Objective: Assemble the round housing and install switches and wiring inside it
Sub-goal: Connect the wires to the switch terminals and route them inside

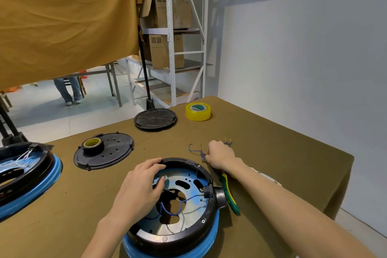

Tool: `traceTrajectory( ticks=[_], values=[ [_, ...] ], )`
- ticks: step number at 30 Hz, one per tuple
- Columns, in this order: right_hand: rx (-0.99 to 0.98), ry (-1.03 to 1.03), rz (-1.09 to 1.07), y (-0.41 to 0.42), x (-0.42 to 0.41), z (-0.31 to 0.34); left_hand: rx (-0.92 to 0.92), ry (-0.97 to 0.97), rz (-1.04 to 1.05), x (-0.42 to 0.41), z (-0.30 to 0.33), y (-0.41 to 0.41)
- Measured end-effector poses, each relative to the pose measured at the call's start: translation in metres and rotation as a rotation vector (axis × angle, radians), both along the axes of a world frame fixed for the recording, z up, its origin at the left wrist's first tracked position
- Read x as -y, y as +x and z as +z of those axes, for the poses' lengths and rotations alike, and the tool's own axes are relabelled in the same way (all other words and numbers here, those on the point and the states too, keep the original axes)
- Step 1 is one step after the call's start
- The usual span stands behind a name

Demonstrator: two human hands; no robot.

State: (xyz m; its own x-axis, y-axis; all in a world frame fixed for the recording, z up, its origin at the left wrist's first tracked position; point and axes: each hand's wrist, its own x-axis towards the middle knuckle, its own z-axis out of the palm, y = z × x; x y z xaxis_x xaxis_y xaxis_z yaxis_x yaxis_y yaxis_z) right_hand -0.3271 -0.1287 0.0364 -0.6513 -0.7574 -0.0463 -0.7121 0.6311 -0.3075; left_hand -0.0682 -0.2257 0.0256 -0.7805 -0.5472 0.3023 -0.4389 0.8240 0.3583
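Nearest me, the round housing point(173, 211) sits on the bench point(272, 153), my left hand point(142, 186) resting relaxed on its rim. My right hand point(219, 158) pinches loose blue wires point(195, 151) beside it; next, I judge, routing them inside.

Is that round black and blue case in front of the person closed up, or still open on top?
Open. The round housing has no cover on; its blue inner plate and blue wires show from above.

Bare table point(272, 153) lies between tape roll point(198, 111) and pliers point(229, 195).
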Motion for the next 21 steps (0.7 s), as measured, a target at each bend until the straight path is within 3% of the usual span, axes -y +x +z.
traceTrajectory(
  ticks=[13,21],
  values=[
    [0.122,-0.452,-0.093,-0.026,-0.009,0.022,-0.01,-0.013,-0.018,0.003,-0.004,0.001],
    [0.189,-0.568,-0.121,-0.038,-0.009,0.022,-0.007,-0.01,-0.013,0.003,-0.005,0.001]
  ],
)
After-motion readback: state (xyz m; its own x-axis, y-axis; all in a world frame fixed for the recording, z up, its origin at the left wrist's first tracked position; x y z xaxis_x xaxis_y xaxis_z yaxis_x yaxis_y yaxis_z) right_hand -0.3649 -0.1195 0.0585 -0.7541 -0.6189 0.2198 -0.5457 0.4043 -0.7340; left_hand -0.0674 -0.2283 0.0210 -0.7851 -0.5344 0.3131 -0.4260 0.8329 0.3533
